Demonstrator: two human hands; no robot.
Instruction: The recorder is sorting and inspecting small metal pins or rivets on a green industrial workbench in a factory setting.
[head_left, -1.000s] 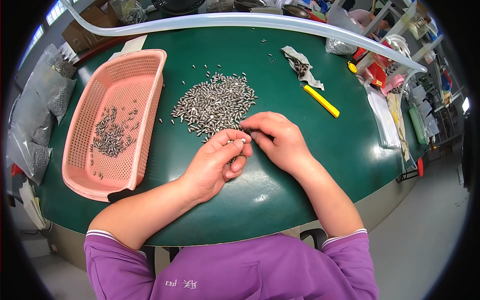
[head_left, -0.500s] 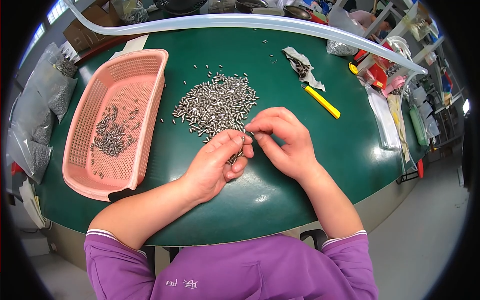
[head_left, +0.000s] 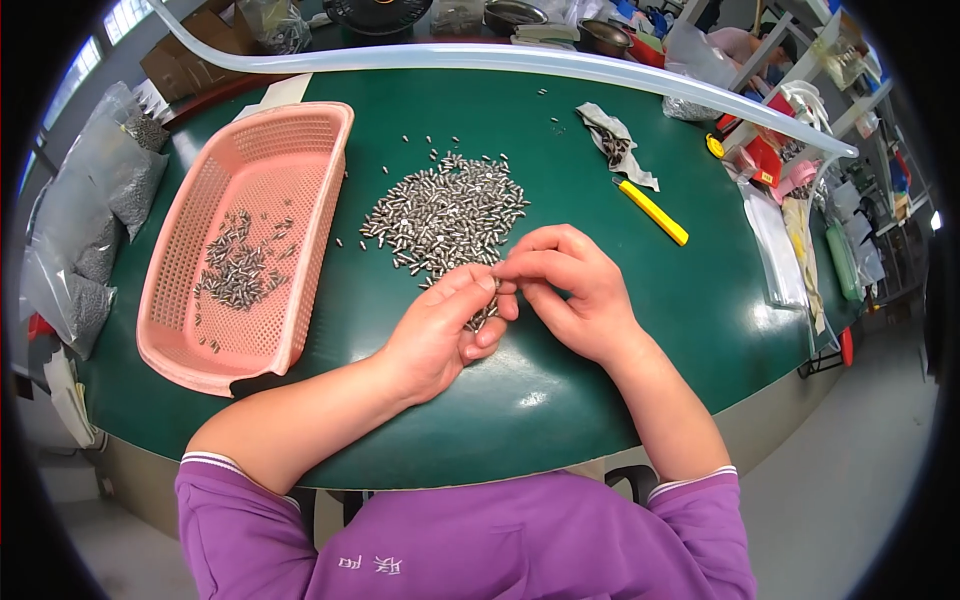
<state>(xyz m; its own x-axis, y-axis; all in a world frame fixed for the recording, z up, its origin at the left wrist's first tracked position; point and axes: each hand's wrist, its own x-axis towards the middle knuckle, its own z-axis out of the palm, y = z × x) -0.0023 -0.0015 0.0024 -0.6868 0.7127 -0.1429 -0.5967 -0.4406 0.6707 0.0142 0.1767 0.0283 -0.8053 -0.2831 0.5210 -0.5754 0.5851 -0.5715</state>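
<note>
Small silvery metal pins (head_left: 445,212), bullet-shaped, lie heaped on the green table just beyond my hands. My left hand (head_left: 435,335) is curled around several of the same pins, some showing between its fingers, with one near the thumb tip. Thumb and index finger of my right hand (head_left: 580,295) are pinched together against the left fingertips; whatever sits between them is too small to make out. To the left stands a pink plastic basket (head_left: 320,220) with perforated walls, and more pins (head_left: 240,272) are scattered over its bottom.
A yellow utility knife (head_left: 652,212) and a crumpled grey cloth (head_left: 620,150) with dark pieces lie at the right. Clear bags (head_left: 130,190) of metal parts line the left edge. A translucent tube (head_left: 480,57) arches across the far side. A person (head_left: 740,45) works beyond the shelving.
The whole scene has shifted slightly right in the picture. My right fingertips have come closer to the left thumb and now meet it. The pile and the basket look the same.
</note>
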